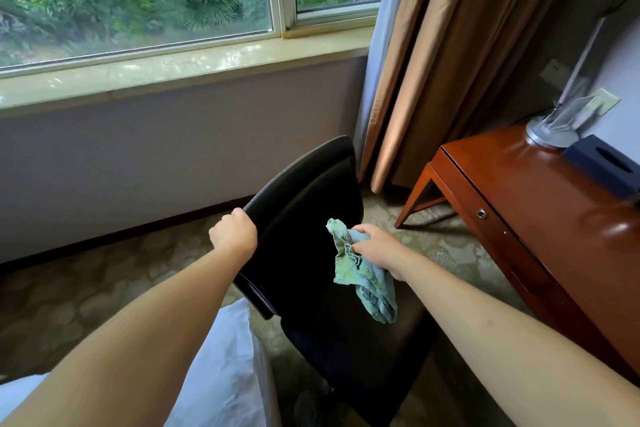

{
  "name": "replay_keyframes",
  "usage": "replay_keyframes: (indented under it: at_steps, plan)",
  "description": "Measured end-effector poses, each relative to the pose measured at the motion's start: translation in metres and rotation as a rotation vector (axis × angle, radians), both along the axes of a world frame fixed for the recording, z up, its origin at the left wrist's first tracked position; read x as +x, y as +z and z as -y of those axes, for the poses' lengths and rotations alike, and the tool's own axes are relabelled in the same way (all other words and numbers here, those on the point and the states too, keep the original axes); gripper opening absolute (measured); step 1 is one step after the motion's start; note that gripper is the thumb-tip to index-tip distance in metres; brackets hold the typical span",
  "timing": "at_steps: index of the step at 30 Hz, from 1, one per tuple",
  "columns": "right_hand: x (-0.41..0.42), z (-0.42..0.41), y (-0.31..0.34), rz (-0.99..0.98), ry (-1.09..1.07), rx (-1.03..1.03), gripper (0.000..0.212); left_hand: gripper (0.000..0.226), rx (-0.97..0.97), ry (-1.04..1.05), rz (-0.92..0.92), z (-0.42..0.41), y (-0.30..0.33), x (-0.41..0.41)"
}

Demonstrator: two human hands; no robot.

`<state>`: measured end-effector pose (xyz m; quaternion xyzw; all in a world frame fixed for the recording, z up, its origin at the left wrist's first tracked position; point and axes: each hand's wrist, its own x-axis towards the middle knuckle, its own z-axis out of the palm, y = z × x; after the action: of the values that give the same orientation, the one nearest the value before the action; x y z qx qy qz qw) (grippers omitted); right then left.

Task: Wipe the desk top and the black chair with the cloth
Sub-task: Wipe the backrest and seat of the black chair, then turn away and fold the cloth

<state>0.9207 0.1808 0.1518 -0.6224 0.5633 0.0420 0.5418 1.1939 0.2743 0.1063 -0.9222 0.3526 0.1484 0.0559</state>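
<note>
The black chair (pixel 304 204) stands in the middle of the view, its backrest towards the window and its dark seat near me. My left hand (pixel 233 230) grips the left edge of the backrest. My right hand (pixel 375 246) holds a crumpled green cloth (pixel 363 274) in front of the backrest; the cloth hangs down over the seat. The glossy reddish-brown desk top (pixel 540 191) lies to the right, apart from both hands.
On the desk's far end stand a silver lamp base (pixel 550 135) and a dark blue tissue box (pixel 606 163). Tan curtains (pixel 450 45) hang behind the chair. A window sill (pixel 173 69) runs along the wall. White bedding (pixel 221 374) lies at bottom left on patterned carpet.
</note>
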Motion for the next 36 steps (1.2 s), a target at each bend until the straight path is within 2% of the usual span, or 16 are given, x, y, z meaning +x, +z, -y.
replay_keyframes:
  at_steps: [5, 7, 11, 14, 22, 27, 32, 36]
  plan:
    - [-0.040, -0.028, 0.006, 0.019, 0.000, -0.035, 0.040, 0.065, 0.141, 0.016, 0.066, -0.055, 0.000, -0.033]
    - [-0.062, -0.044, 0.008, 0.021, 0.024, -0.055, 0.043, 0.071, 0.159, 0.019, 0.065, -0.082, 0.001, -0.053]
    - [-0.109, -0.083, 0.006, 0.020, 0.074, -0.064, 0.049, 0.071, 0.177, 0.059, 0.024, -0.139, 0.008, -0.107]
    - [-0.142, -0.112, 0.006, 0.043, 0.094, -0.080, 0.046, 0.071, 0.195, -0.058, 0.060, -0.177, 0.007, -0.156]
    - [-0.214, -0.171, 0.012, 0.088, 0.091, -0.076, 0.041, 0.042, 0.257, -0.287, 0.143, -0.241, -0.001, -0.248]
    - [-0.249, -0.192, 0.013, 0.116, 0.023, -0.074, 0.040, 0.041, 0.268, -0.283, 0.063, -0.246, 0.006, -0.282]
    - [-0.289, -0.204, 0.022, 0.146, -0.070, -0.109, 0.042, 0.049, 0.426, -0.325, -0.031, -0.229, 0.020, -0.307]
    - [-0.329, -0.210, 0.030, 0.170, -0.180, -0.133, 0.050, 0.053, 0.499, -0.433, -0.123, -0.200, 0.023, -0.338]
